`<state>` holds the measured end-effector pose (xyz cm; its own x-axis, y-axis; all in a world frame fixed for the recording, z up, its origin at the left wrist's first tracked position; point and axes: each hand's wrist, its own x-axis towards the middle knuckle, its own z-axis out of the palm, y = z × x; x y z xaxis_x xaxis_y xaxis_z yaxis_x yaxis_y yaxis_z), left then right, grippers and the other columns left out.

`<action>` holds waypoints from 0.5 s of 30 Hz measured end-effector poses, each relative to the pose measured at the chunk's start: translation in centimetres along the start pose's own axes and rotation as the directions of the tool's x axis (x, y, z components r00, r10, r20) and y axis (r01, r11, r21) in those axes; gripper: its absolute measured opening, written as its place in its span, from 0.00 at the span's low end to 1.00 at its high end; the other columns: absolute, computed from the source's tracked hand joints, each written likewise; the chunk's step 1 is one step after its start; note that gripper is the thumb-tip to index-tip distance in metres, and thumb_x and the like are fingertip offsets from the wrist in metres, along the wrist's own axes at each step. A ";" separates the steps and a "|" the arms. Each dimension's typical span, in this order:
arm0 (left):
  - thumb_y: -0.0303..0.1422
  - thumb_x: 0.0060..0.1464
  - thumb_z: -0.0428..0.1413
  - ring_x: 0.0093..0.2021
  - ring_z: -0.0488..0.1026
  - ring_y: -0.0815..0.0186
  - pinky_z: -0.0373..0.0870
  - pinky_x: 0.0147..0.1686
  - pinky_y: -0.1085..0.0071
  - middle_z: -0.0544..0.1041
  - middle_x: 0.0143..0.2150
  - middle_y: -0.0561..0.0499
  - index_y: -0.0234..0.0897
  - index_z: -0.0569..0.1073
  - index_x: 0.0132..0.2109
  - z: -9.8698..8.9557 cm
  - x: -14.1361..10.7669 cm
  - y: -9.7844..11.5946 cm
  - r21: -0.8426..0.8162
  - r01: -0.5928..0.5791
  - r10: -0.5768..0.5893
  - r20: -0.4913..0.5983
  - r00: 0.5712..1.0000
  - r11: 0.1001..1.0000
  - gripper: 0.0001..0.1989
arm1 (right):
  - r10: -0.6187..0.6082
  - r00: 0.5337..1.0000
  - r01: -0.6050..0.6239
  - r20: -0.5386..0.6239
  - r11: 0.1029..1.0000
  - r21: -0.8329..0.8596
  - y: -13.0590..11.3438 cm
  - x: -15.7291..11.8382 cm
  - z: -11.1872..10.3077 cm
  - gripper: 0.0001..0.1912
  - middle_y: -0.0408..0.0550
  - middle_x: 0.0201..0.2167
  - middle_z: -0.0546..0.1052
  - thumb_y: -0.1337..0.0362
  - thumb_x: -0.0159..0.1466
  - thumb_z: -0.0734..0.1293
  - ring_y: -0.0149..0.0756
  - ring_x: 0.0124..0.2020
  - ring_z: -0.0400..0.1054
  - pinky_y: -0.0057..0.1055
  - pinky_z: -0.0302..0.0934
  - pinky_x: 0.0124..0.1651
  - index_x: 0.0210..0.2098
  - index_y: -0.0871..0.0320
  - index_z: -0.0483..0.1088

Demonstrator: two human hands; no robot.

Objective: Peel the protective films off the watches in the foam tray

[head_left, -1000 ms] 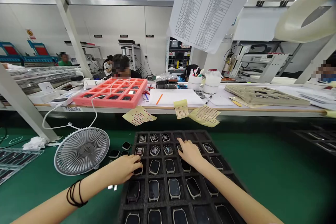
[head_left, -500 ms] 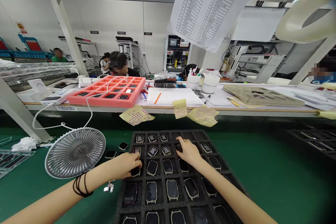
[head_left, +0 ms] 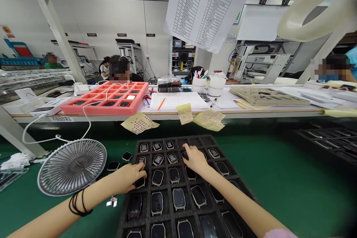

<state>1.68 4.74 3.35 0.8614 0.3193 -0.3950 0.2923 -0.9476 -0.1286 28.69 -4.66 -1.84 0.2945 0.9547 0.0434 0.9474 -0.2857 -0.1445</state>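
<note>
A black foam tray (head_left: 165, 189) with many compartments lies on the green bench, and most compartments hold a watch body. My left hand (head_left: 132, 176) is at the tray's left edge, its curled fingers on a dark-screened watch (head_left: 140, 182) in the third row. In the second row my right hand (head_left: 195, 159) reaches down, thumb and forefinger around a watch (head_left: 184, 154) that is mostly covered. Other watches near the hands, such as one in the back row (head_left: 157, 146), show lit text on their screens.
A grey fan (head_left: 79, 163) stands on the left, with loose watches (head_left: 127, 156) between it and the tray. On the shelf are a pink tray (head_left: 103, 108) and a beige tray (head_left: 264, 98). Another black tray (head_left: 329, 137) is at right. People sit beyond.
The whole view has shifted slightly, so most things appear farther left. Both hands remain at the same compartments, with little visible change in their grip.
</note>
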 end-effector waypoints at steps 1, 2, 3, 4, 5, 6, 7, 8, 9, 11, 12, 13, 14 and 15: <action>0.23 0.46 0.61 0.44 0.76 0.54 0.73 0.43 0.62 0.66 0.56 0.43 0.42 0.68 0.52 0.0 0.0 0.1 0.025 0.003 -0.003 0.001 1.000 1.000 0.25 | 0.000 1.000 0.000 0.001 1.000 0.003 0.0 0.0 0.0 0.19 0.55 0.42 0.75 0.66 0.59 0.65 0.45 0.47 0.66 0.32 0.58 0.37 0.50 0.58 0.62; 0.24 0.46 0.61 0.44 0.76 0.54 0.73 0.43 0.62 0.66 0.55 0.42 0.42 0.68 0.53 0.0 0.1 0.2 0.048 0.004 -0.004 -0.002 1.000 0.999 0.25 | 0.000 1.000 0.000 0.003 1.000 0.006 0.0 0.0 -0.1 0.19 0.54 0.42 0.75 0.66 0.59 0.65 0.45 0.47 0.66 0.31 0.58 0.37 0.49 0.57 0.62; 0.24 0.46 0.62 0.43 0.76 0.55 0.73 0.42 0.62 0.67 0.55 0.42 0.41 0.68 0.52 0.1 0.1 0.2 0.065 0.003 -0.002 -0.005 1.000 0.998 0.25 | 0.000 1.000 0.000 0.005 1.000 0.009 0.0 0.1 -0.1 0.19 0.53 0.41 0.75 0.66 0.58 0.65 0.44 0.46 0.66 0.31 0.58 0.37 0.49 0.57 0.62; 0.24 0.46 0.62 0.42 0.77 0.55 0.73 0.41 0.63 0.67 0.54 0.42 0.41 0.68 0.52 0.1 0.1 0.3 0.074 0.000 0.000 -0.007 1.000 0.997 0.25 | 0.001 1.000 -0.001 0.005 1.000 0.011 0.0 0.1 -0.1 0.18 0.53 0.42 0.75 0.66 0.58 0.65 0.44 0.46 0.66 0.31 0.58 0.37 0.48 0.57 0.62; 0.24 0.46 0.62 0.41 0.77 0.55 0.73 0.41 0.63 0.67 0.53 0.43 0.41 0.68 0.52 0.1 0.2 0.2 0.075 -0.002 0.003 -0.010 1.000 0.997 0.24 | 0.003 1.000 -0.003 0.005 1.000 0.011 0.0 0.0 -0.1 0.18 0.53 0.42 0.75 0.66 0.58 0.65 0.44 0.46 0.66 0.30 0.58 0.36 0.48 0.57 0.62; 0.24 0.46 0.62 0.41 0.77 0.56 0.74 0.40 0.63 0.68 0.53 0.43 0.41 0.69 0.51 0.2 0.1 0.2 0.067 -0.003 0.004 -0.014 1.000 0.998 0.24 | 0.003 1.000 -0.003 0.003 1.000 0.011 0.0 0.0 -0.1 0.18 0.53 0.42 0.75 0.66 0.58 0.65 0.44 0.46 0.66 0.30 0.58 0.36 0.49 0.57 0.62; 0.24 0.46 0.62 0.40 0.77 0.56 0.74 0.39 0.64 0.68 0.52 0.43 0.42 0.69 0.51 0.3 0.1 0.1 0.053 -0.004 0.005 -0.020 1.000 0.999 0.24 | 0.003 1.000 -0.003 0.002 1.000 0.012 -0.1 -0.1 -0.2 0.19 0.54 0.42 0.75 0.67 0.59 0.65 0.45 0.47 0.66 0.31 0.58 0.37 0.49 0.57 0.62; 0.25 0.45 0.62 0.40 0.77 0.57 0.74 0.39 0.64 0.68 0.52 0.44 0.42 0.69 0.50 0.3 0.1 0.0 0.039 -0.004 0.005 -0.028 1.000 0.999 0.24 | 0.002 1.000 -0.002 0.000 1.000 0.014 -0.1 -0.1 -0.2 0.19 0.54 0.42 0.75 0.67 0.59 0.64 0.45 0.47 0.66 0.31 0.58 0.37 0.50 0.58 0.62; 0.25 0.46 0.62 0.40 0.77 0.57 0.74 0.39 0.64 0.68 0.52 0.44 0.42 0.69 0.50 0.4 0.0 0.0 0.031 -0.005 0.007 -0.037 0.999 0.999 0.23 | 0.002 1.000 -0.002 -0.001 1.000 0.016 -0.1 -0.2 -0.2 0.19 0.55 0.42 0.75 0.67 0.59 0.64 0.45 0.47 0.66 0.31 0.58 0.37 0.50 0.58 0.61; 0.25 0.46 0.62 0.40 0.77 0.56 0.74 0.39 0.63 0.68 0.53 0.43 0.42 0.69 0.51 0.4 -0.1 -0.1 0.043 -0.012 0.015 -0.049 0.999 0.999 0.24 | 0.003 1.000 -0.003 -0.003 1.000 0.023 -0.1 -0.2 -0.2 0.19 0.55 0.43 0.75 0.66 0.59 0.64 0.45 0.47 0.67 0.31 0.58 0.38 0.50 0.58 0.61; 0.25 0.46 0.62 0.40 0.77 0.55 0.74 0.39 0.62 0.68 0.53 0.42 0.42 0.68 0.51 0.4 -0.1 -0.1 0.060 -0.016 0.019 -0.051 0.999 0.998 0.24 | 0.003 1.000 -0.003 -0.003 1.000 0.025 -0.1 -0.3 -0.2 0.18 0.54 0.43 0.74 0.66 0.60 0.64 0.45 0.47 0.66 0.31 0.58 0.38 0.50 0.58 0.61; 0.25 0.46 0.62 0.41 0.77 0.54 0.74 0.39 0.61 0.68 0.54 0.42 0.41 0.68 0.52 0.4 -0.2 0.0 0.078 -0.020 0.024 -0.050 0.998 0.997 0.25 | 0.003 1.000 -0.003 -0.003 1.000 0.026 -0.1 -0.3 -0.2 0.18 0.54 0.43 0.74 0.66 0.60 0.64 0.44 0.47 0.66 0.32 0.58 0.38 0.49 0.57 0.61; 0.25 0.46 0.63 0.41 0.77 0.54 0.74 0.39 0.61 0.67 0.54 0.41 0.41 0.68 0.52 0.4 -0.2 0.0 0.087 -0.024 0.028 -0.047 0.998 0.996 0.25 | 0.002 1.000 -0.002 -0.002 1.000 0.027 -0.1 -0.2 -0.2 0.18 0.54 0.43 0.74 0.66 0.59 0.64 0.44 0.47 0.66 0.32 0.58 0.39 0.49 0.57 0.61; 0.24 0.46 0.63 0.41 0.77 0.54 0.74 0.39 0.61 0.67 0.54 0.41 0.41 0.68 0.52 0.4 -0.1 -0.1 0.087 -0.028 0.032 -0.045 0.998 0.996 0.25 | 0.000 1.000 0.000 0.000 1.000 0.028 -0.1 -0.2 -0.2 0.18 0.54 0.43 0.74 0.66 0.59 0.64 0.44 0.47 0.66 0.32 0.58 0.39 0.49 0.57 0.61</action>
<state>1.37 4.74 3.03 0.8881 0.2889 -0.3575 0.2310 -0.9530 -0.1963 28.60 -4.88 -1.61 0.2947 0.9546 0.0435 0.9435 -0.2834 -0.1720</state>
